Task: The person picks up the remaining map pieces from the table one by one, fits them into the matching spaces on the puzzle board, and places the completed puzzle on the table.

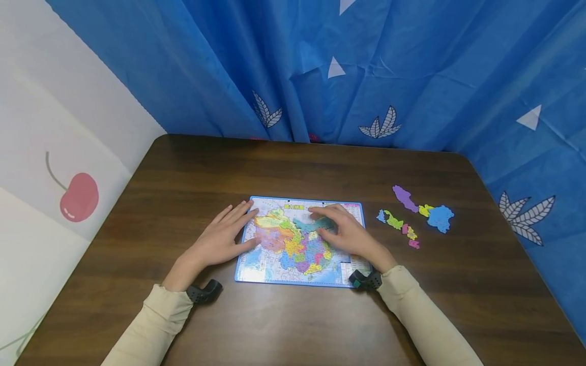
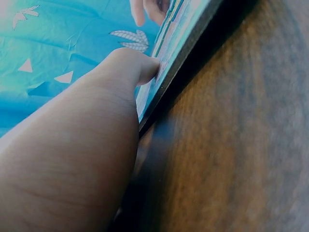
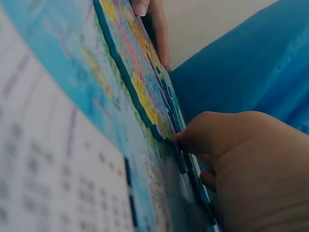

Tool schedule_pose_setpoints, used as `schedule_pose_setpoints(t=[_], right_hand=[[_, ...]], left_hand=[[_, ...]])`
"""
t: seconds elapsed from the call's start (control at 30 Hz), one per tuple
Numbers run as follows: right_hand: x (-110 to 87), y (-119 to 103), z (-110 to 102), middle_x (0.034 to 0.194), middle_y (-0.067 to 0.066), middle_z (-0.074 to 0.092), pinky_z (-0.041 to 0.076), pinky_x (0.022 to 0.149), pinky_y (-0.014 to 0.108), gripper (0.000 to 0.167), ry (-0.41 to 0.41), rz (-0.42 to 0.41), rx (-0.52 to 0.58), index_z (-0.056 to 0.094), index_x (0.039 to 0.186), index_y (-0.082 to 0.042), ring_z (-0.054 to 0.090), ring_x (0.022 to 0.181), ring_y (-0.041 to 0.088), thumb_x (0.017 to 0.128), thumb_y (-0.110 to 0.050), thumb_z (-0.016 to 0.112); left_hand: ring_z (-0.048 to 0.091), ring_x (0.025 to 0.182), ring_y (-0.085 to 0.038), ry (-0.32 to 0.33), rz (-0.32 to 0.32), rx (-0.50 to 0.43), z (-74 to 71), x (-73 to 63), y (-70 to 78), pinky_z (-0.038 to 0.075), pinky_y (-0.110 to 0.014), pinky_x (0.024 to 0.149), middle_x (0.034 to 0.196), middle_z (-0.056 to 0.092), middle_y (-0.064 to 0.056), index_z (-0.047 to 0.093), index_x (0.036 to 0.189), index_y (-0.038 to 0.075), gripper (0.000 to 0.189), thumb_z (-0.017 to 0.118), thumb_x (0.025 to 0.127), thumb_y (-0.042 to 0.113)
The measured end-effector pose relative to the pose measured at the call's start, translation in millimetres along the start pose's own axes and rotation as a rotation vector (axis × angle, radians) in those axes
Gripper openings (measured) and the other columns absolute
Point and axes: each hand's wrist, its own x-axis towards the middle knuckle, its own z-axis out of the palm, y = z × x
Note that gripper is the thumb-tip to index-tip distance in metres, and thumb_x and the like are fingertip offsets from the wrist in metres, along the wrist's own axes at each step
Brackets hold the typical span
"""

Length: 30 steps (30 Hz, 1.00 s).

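A map puzzle board [image 1: 249,273] with a blue rim lies flat on the table, covered with colourful interlocking pieces. My left hand [image 1: 220,239] rests on its left edge, fingers extended and thumb touching the board's surface. Over the upper right of the map, my right hand [image 1: 348,233] has its thumb and bent fingers on opposite sides of a long teal puzzle piece [image 1: 323,222], pinching it. In the right wrist view, the thumb [image 3: 193,135] touches a raised piece edge; the fingertips behind are partly hidden.
Loose puzzle pieces lie right of the board: a purple one [image 1: 405,198], a large blue one [image 1: 440,218], a yellow one [image 1: 425,210], a green one [image 1: 393,220] and several smaller ones. A brown wooden table [image 1: 293,325] extends to a blue curtain [image 1: 293,61] behind.
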Motion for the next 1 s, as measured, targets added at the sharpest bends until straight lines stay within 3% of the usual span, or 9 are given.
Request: schedule_pose_setpoints(t=[0.63, 1.0], right_hand=[[6.8, -1.4, 5.0, 0.118, -0.01, 0.074, 0.043, 0.111, 0.052, 0.051, -0.004, -0.049, 0.025, 0.061, 0.144, -0.02, 0.057, 0.124, 0.02, 0.095, -0.016, 0.075], [9.6, -1.8, 6.9, 0.127, -0.003, 0.072, 0.042, 0.115, 0.052, 0.028, -0.001, -0.134, -0.03, 0.076, 0.124, -0.021, 0.061, 0.126, 0.021, 0.096, -0.016, 0.074]], left_hand=[[0.016, 0.16, -0.026, 0.035, 0.025, 0.003, 3.0, 0.2, -1.2, 0.009, -0.049, 0.13, 0.172, 0.022, -0.005, 0.037, 0.161, 0.016, 0.082, 0.059, 0.095, 0.06], [0.016, 0.16, -0.026, 0.033, 0.028, 0.008, 2.6, -0.6, -1.3, 0.008, -0.049, 0.13, 0.172, 0.02, -0.006, 0.036, 0.162, 0.016, 0.083, 0.058, 0.095, 0.061]])
